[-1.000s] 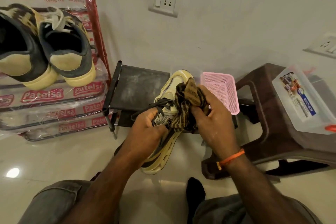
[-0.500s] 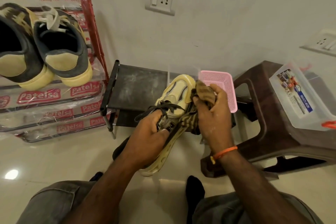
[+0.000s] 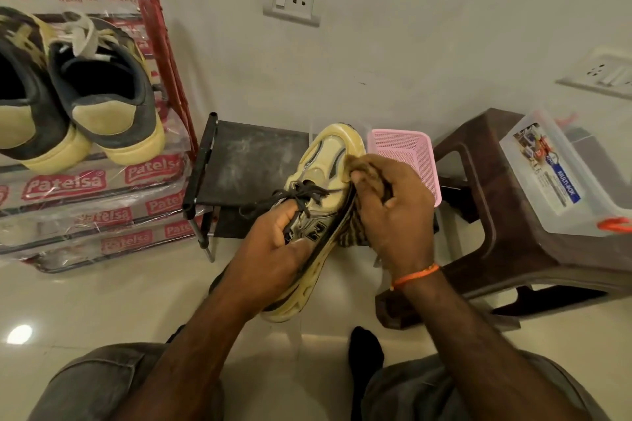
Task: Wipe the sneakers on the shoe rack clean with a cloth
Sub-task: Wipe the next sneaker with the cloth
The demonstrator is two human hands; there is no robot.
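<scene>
My left hand (image 3: 273, 246) grips the cream sneaker (image 3: 328, 181) at its opening, fingers tucked inside by the dark laces, sole edge turned toward the right, toe pointing away toward the wall. My right hand (image 3: 393, 212) is clenched round the brown striped cloth (image 3: 352, 232), pressing it vs. the sneaker's right side near the toe; part of the cloth hangs below the hand. Sneaker is held in the air, in front of the small black shoe rack (image 3: 246, 161). Just right of the toe sits a pink mesh basket (image 3: 410, 154), w/ a brown plastic stool (image 3: 478, 181) beside it carrying a clear plastic box (image 3: 554, 174). At left, a pair of dark-and-yellow sneakers (image 3: 85, 96) rests heels toward me on a red-framed rack (image 3: 160, 55) wrapped in printed plastic.
</scene>
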